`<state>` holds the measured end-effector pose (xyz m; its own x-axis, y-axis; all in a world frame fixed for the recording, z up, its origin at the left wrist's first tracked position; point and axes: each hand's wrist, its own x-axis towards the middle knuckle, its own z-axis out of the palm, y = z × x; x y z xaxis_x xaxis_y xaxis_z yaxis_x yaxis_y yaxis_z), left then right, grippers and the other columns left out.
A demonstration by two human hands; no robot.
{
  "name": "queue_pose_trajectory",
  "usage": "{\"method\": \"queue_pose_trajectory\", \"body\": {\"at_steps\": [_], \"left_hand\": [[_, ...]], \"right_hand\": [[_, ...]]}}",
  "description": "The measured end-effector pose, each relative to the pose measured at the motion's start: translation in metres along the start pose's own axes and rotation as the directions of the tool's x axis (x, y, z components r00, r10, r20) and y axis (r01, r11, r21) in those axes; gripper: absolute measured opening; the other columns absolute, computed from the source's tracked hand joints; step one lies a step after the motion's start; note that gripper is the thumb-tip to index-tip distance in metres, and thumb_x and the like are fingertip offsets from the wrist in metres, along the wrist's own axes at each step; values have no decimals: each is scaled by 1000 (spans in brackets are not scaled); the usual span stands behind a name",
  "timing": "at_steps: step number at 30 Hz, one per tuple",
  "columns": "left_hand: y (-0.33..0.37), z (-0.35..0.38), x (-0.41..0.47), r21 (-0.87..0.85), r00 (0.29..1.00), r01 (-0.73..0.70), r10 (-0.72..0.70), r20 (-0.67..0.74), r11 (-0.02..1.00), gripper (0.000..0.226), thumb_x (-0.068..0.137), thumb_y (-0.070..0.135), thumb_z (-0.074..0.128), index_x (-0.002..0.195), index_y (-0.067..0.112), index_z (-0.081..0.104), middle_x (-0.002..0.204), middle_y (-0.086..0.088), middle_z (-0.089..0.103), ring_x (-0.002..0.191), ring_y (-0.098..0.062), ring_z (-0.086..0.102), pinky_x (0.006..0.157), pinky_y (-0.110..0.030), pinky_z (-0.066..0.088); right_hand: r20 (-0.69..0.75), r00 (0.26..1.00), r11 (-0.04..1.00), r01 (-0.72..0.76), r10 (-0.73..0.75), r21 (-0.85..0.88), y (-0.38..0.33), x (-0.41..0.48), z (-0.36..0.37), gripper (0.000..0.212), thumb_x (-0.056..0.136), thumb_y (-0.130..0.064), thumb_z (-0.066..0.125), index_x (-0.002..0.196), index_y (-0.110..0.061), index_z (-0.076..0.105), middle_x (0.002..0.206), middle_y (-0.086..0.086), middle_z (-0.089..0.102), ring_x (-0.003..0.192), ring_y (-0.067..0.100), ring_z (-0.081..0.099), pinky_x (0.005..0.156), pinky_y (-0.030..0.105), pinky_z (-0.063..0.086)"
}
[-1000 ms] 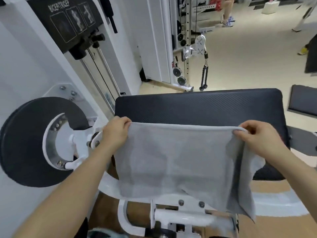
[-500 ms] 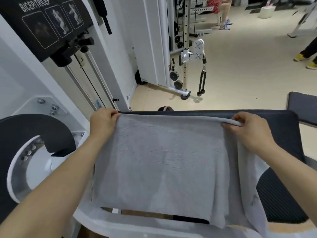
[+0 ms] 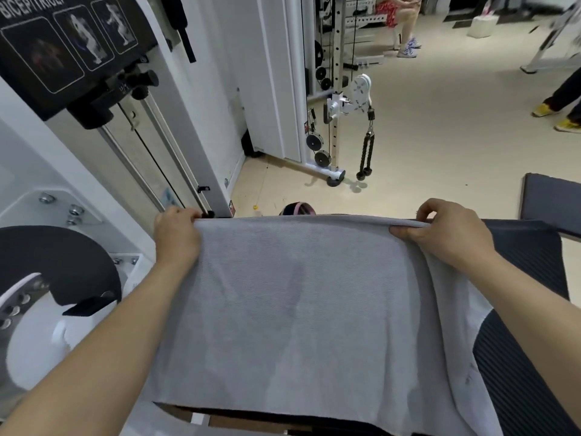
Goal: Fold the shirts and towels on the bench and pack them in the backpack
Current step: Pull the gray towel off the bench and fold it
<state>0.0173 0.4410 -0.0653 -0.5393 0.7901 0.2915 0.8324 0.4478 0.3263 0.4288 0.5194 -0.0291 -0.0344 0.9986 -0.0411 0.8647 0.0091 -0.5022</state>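
A light grey towel (image 3: 301, 313) is spread over the black padded bench (image 3: 528, 366), covering most of it. My left hand (image 3: 176, 237) grips the towel's far left corner. My right hand (image 3: 446, 237) pinches the far right part of the folded top edge, thumb under, fingers over. The towel's right side hangs loose past my right wrist. A dark, pink-edged object (image 3: 297, 209) peeks up just behind the far edge of the towel; I cannot tell what it is. No shirts are in view.
A white biceps/triceps machine (image 3: 94, 127) with a black round pad (image 3: 59, 262) stands close on the left. A cable tower with a rope handle (image 3: 366, 152) stands ahead. Another black pad (image 3: 550, 199) is at right. People's legs show at the far right and back.
Both hands have carried the towel's top edge away from me to the bench's far edge, laying it across the pad. The view has tilted up and nearer.
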Motion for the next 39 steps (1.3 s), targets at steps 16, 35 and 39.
{"method": "queue_pose_trajectory", "body": {"at_steps": [16,35,39], "left_hand": [[118,49,-123,19,845,-513,500,191,858,57,89,43,26,146,41,30,160,0,22,147,-20,13,117,-50,4],[349,48,-169,-85,-219,-976,892,396,-202,36,81,7,56,106,30,66,129,3,48,121,-24,35,94,-42,28],[356,32,-150,-56,-279,-959,882,379,-279,14,63,14,60,70,26,61,96,5,53,102,-20,44,91,-40,30]], "right_hand": [[-329,936,949,-12,121,315,75,-123,12,35,87,-23,63,121,-30,57,109,-9,54,113,22,48,92,42,41],[-304,949,997,-78,79,16,100,-201,86,50,64,-24,83,108,-20,59,92,-1,48,70,19,53,57,33,45],[-278,950,970,-82,146,228,110,-198,85,8,83,-15,67,84,-18,59,82,-8,50,68,11,51,57,29,43]]}}
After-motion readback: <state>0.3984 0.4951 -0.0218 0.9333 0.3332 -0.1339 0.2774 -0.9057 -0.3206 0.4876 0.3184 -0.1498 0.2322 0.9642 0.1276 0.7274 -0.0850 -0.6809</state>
